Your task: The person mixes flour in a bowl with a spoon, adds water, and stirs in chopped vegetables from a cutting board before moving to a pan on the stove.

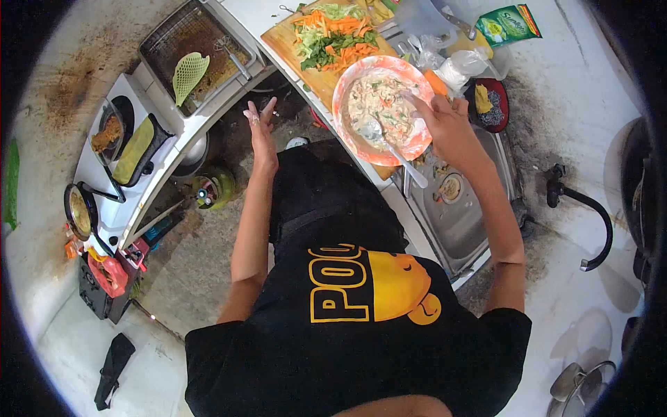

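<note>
An orange-rimmed bowl holds a pale, lumpy mixture with green and orange bits. A metal spoon leans in it, its handle over the near rim. My right hand is at the bowl's right side, thumb and fingers around the rim. My left hand is raised in the air left of the bowl, fingers apart, with pale residue on the fingertips and nothing in it. Behind the bowl, shredded cabbage, carrot and greens lie on a wooden cutting board.
At right are a metal sink, a black faucet, a red dish and a green packet. Plastic bags lie behind the bowl. To the left stand a stove with pans and a tray holding a green strainer.
</note>
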Demonstrator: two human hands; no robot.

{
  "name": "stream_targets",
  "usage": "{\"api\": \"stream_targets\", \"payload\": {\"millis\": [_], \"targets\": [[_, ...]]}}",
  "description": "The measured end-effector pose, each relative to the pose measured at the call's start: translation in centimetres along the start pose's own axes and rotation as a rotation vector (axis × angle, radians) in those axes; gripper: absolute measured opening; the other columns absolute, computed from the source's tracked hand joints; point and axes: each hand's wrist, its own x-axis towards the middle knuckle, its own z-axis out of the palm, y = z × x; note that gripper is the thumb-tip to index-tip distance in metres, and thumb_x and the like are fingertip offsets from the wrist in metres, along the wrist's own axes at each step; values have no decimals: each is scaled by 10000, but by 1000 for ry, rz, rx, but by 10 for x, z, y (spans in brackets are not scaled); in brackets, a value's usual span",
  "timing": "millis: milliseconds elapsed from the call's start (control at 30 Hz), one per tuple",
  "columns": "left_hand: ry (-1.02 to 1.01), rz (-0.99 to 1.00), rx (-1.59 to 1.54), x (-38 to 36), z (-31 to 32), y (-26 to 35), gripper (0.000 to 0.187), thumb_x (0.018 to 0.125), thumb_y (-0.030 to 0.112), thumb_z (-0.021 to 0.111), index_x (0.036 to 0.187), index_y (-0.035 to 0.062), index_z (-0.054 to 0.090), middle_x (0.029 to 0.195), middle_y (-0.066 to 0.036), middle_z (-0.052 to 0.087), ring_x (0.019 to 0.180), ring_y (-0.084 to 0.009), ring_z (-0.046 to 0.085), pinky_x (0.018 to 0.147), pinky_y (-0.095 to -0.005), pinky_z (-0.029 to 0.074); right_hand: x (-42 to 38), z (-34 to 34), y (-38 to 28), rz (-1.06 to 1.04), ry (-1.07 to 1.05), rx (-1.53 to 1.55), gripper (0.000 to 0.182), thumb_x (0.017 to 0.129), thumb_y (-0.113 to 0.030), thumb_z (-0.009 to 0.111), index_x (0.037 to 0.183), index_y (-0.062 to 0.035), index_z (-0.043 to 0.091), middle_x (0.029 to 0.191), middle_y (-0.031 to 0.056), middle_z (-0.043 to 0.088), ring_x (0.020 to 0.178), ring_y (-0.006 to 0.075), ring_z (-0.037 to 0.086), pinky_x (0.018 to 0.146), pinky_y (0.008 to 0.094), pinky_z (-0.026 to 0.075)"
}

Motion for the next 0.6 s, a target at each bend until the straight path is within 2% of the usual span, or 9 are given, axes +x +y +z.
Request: {"api": "stream_targets", "payload": {"millis": [67, 167, 300, 367, 400, 467, 600], "targets": [[10, 10, 7, -3, -2, -2, 723, 927, 654, 103, 1506, 232, 8, 1454, -127, 379, 1382, -326, 252, 1123, -502, 106, 1, 4, 6, -79, 27, -93, 771, 669, 100, 556, 1379, -163, 405, 1012, 120, 522, 928, 282, 498, 872, 391, 296], [32, 25, -18, -7, -2, 0, 719, 927, 656, 105, 1507, 239, 29, 1449, -127, 386, 1377, -325, 264, 1119, -504, 103, 5, 6, 14, -179, 38, -42, 761, 665, 71, 581, 1367, -173, 418, 1001, 123, 534, 959, 274, 497, 883, 390, 288], [46, 18, 5, -15, -10, 6, 723, 925, 659, 109, 1508, 239, 27, 1441, -132, 395, 1375, -329, 267, 1115, -506, 99, 13, -13, 8, -96, -105, -49, 716, 666, 53, 586, 1329, -176, 446, 1000, 112, 553, 997, 267, 494, 892, 395, 278], [72, 48, -15, -16, -15, 2, 719, 930, 653, 112, 1509, 233, 28, 1435, -137, 403, 1374, -330, 267, 1111, -510, 91, 15, -10, 23, -75, -167, 217, 693, 661, 83, 540, 1297, -181, 459, 1081, 98, 569, 1035, 254, 482, 903, 399, 266], [75, 49, -16, -17, -16, 2, 719, 930, 653, 112, 1509, 233, 28, 1435, -137, 403, 1374, -330, 267, 1111, -510, 91, 14, -8, 30, -77, -167, 216, 693, 661, 83, 540, 1297, -181, 459, 1081, 98, 569, 1035, 254, 482, 903, 399, 266], [121, 15, -41, -20, -16, 1, 756, 927, 661, 124, 1508, 190, 11, 1433, -139, 406, 1369, -332, 270, 1106, -516, 94, 11, -3, 44, -239, 108, 245, 621, 722, 28, 583, 1278, -227, 476, 1172, -9, 598, 1065, 229, 477, 890, 392, 289], [109, 6, -31, -27, -16, 4, 809, 918, 674, 132, 1503, 134, -13, 1431, -136, 411, 1373, -334, 258, 1105, -516, 87, 10, -2, 52, -142, 68, 368, 565, 722, 63, 539, 1237, -164, 496, 1122, 26, 623, 1059, 188, 508, 900, 365, 334]]}}
